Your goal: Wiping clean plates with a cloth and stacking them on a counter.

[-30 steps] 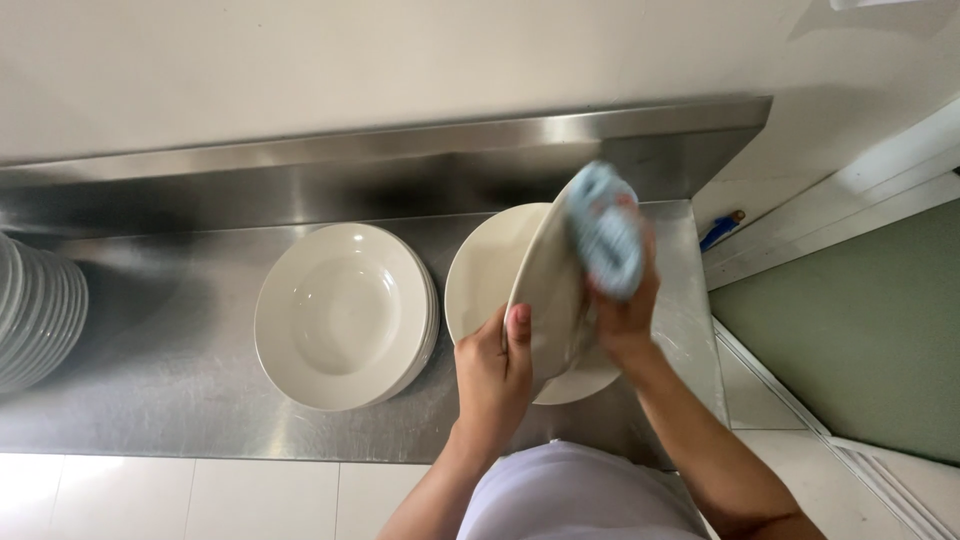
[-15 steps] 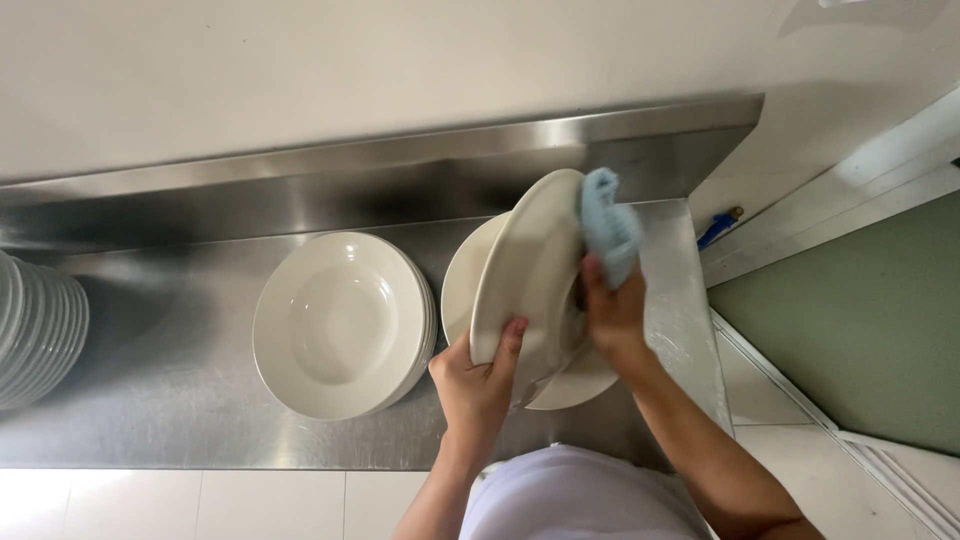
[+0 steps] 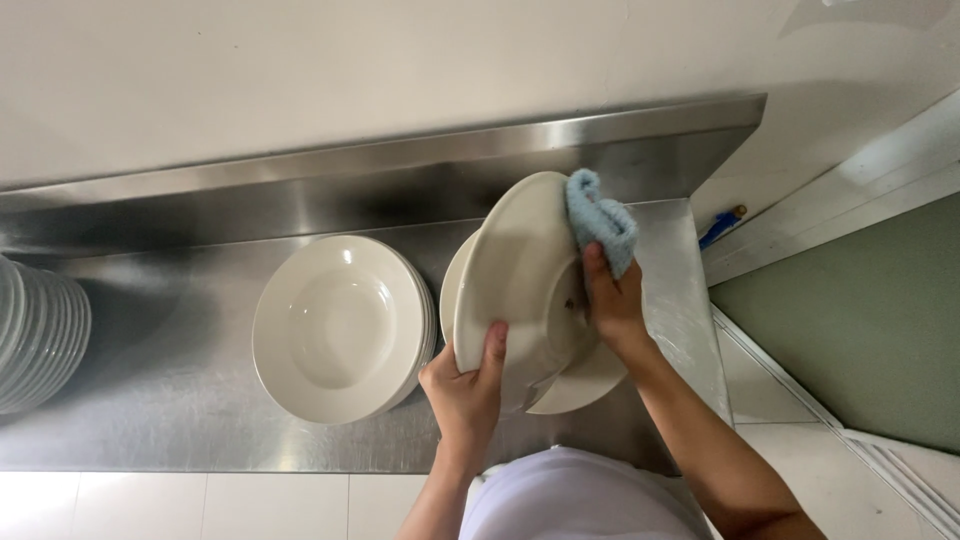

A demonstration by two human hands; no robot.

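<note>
Head view. Item: cream soup plate [image 3: 520, 270], tilted, above desk [image 3: 150, 420] w/ stacks. Left hand [image 3: 465, 385] grips lower rim; right hand [image 3: 612, 300] clutches blue cloth [image 3: 600, 215] at upper rim. Step: wiping dry. Next, judged: steady grip, cloth across underside.

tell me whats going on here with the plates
A person is wiping a cream plate with a blue cloth. The left hand grips the plate's lower edge, tilted up; the right hand presses the cloth on it. Under it sits another plate, with a stack of plates beside it on the steel counter.
</note>
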